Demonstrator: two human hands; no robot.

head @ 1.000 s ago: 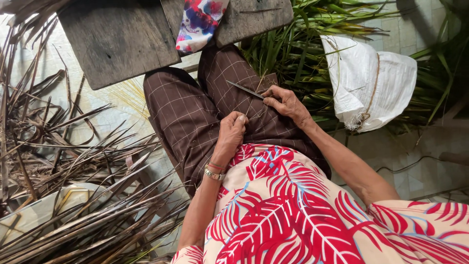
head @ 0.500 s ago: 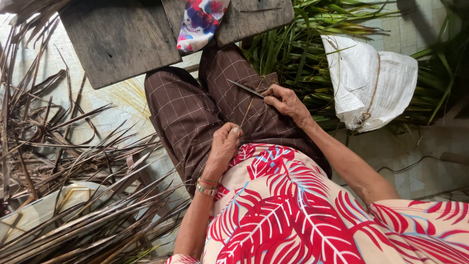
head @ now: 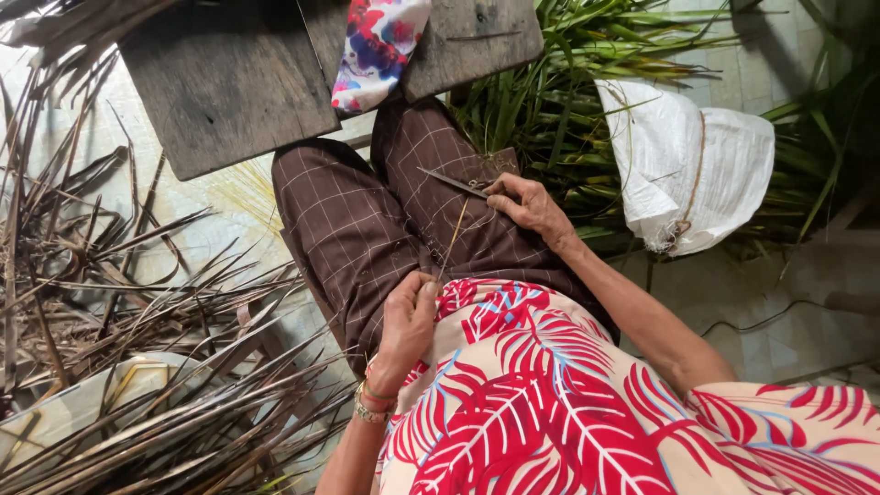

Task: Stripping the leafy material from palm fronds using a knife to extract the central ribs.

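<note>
My right hand (head: 530, 205) rests on my thigh, fingers clenched on a small knife (head: 456, 182). My left hand (head: 409, 321), near my waist, pinches a thin leaf rib (head: 454, 240) running up to the blade.

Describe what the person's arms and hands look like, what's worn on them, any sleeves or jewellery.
Both forearms are bare. The left hand has a metal bracelet at the wrist, with thin red and orange bands beside it. The right hand shows no jewellery. A short-sleeved top, cream with big red leaf shapes and light blue lines, covers the upper arms.
</note>
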